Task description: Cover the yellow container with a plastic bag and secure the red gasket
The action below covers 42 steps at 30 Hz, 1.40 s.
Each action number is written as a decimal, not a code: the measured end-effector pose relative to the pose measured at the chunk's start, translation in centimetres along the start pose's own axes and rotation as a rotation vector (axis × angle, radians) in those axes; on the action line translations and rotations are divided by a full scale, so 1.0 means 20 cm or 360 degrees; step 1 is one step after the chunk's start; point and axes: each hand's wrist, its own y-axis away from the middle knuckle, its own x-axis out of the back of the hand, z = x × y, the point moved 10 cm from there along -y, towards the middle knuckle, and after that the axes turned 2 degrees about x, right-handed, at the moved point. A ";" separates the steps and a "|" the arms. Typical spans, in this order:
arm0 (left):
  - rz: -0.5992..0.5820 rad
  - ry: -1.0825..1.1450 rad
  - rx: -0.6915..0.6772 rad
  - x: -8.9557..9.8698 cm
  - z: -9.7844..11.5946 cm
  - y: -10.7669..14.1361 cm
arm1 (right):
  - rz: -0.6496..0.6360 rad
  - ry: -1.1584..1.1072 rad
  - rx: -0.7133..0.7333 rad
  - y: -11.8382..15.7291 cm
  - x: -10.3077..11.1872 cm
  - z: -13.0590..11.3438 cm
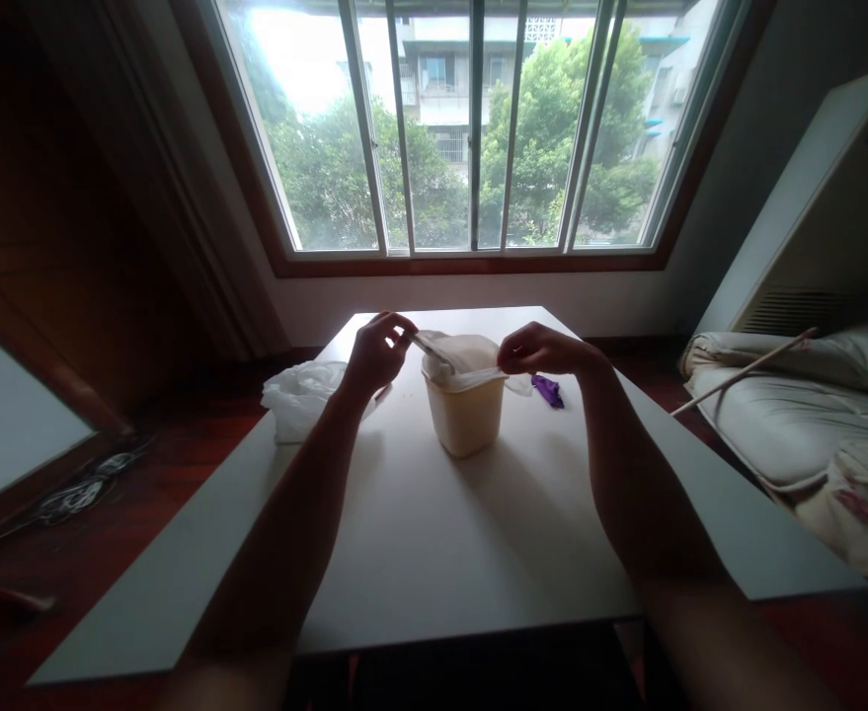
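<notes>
A small cream bin [465,420] stands upright near the middle of the white table [419,553]. A thin white plastic bag [478,348] lines it and hangs over part of its rim. At the bin's left side, my left hand [380,353] pinches the end of a slim pale strip [432,350] that slopes down to the rim; whether the strip is part of the bin I cannot tell. On the opposite side, my right hand [541,350] is closed, its fingertips pinching the edge of the plastic bag at the rim.
A crumpled white plastic bag [304,395] lies on the table at the left, partly behind my left forearm. Right of the bin is a crumpled purple piece [548,391]. A padded pale seat [766,405] with a stick [745,372] across it stands beyond the table's right edge.
</notes>
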 end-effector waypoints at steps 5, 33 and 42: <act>-0.0206 -0.0451 0.0177 -0.04 -0.21 0.03 | -0.0303 0.0104 -0.0260 0.04 -0.06 0.08; -0.0135 0.0165 -0.0156 -0.13 0.20 0.05 | -0.0202 0.0225 0.0066 -0.09 -0.23 -0.08; 0.0111 -0.0047 0.0053 -0.01 -0.03 0.02 | -0.0059 0.0057 0.0101 -0.02 -0.10 -0.10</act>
